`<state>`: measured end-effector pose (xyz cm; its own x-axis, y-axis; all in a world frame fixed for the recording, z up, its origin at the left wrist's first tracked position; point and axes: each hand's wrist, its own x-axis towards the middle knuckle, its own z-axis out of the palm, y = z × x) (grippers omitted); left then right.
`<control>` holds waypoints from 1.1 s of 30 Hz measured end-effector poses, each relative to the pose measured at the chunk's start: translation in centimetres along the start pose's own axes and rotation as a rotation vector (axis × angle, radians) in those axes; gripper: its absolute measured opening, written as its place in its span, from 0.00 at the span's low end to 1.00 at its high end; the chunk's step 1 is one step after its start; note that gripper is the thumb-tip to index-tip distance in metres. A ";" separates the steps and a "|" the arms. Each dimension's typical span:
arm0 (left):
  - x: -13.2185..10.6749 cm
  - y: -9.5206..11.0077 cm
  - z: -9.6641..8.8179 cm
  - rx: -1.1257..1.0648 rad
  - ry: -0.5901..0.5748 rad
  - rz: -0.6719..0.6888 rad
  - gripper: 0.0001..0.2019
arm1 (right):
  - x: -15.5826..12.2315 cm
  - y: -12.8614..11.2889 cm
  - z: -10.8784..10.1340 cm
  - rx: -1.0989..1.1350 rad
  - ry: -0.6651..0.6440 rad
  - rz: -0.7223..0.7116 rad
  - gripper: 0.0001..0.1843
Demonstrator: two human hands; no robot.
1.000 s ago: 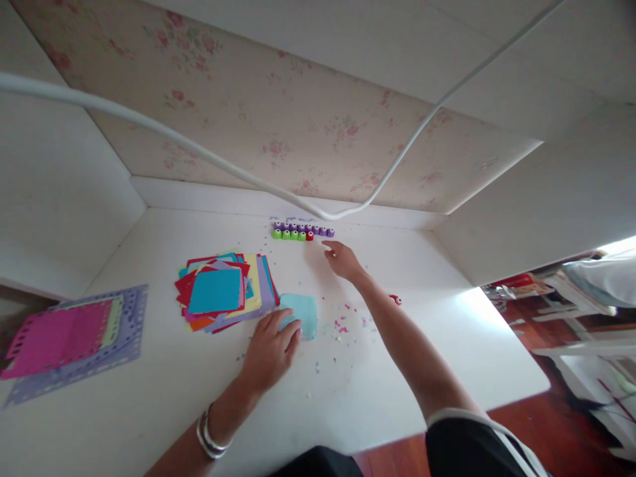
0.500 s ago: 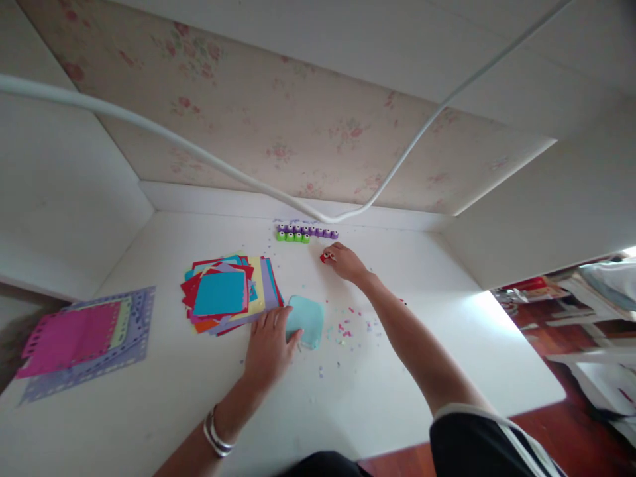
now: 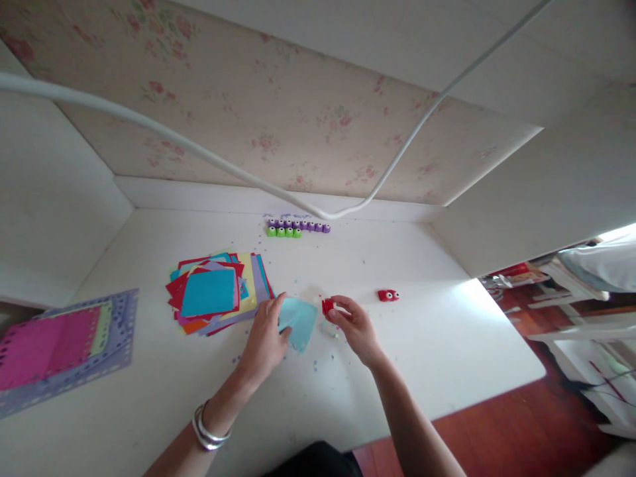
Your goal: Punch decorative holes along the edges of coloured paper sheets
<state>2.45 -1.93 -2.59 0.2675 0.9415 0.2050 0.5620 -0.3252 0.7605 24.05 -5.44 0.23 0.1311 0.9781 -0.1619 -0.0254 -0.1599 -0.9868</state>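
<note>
My left hand pinches the near edge of a light blue paper square and lifts it slightly off the white table. My right hand is closed on a small red paper punch held just right of that square. A second red punch lies on the table further right. A row of purple and green punches stands at the back by the wall.
A loose stack of coloured paper squares lies left of my hands. Punched pink, green and purple sheets sit at the far left. Small paper bits are scattered around the blue square. A white cable hangs across the view.
My right hand took the red punch from the row at the back and brought it toward me, next to the blue square. My left hand shifted from pressing the square to pinching it.
</note>
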 end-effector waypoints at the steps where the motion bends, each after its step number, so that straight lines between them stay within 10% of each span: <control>1: 0.1 0.0 -0.1 -0.006 0.011 -0.021 0.33 | -0.3 0.1 0.3 0.011 0.002 0.001 0.16; 17: 0.4 1.9 -2.2 -0.509 -0.157 -0.458 0.16 | -1.2 0.5 1.1 -0.083 -0.005 -0.029 0.16; 33: 0.4 2.1 -2.5 -0.473 -0.144 -0.435 0.18 | -0.9 1.1 1.6 -0.174 -0.021 -0.123 0.15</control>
<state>1.82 -1.99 0.63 0.2140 0.9463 -0.2422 0.2465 0.1876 0.9508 22.28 -6.31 -0.69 0.1017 0.9940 -0.0415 0.1617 -0.0577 -0.9852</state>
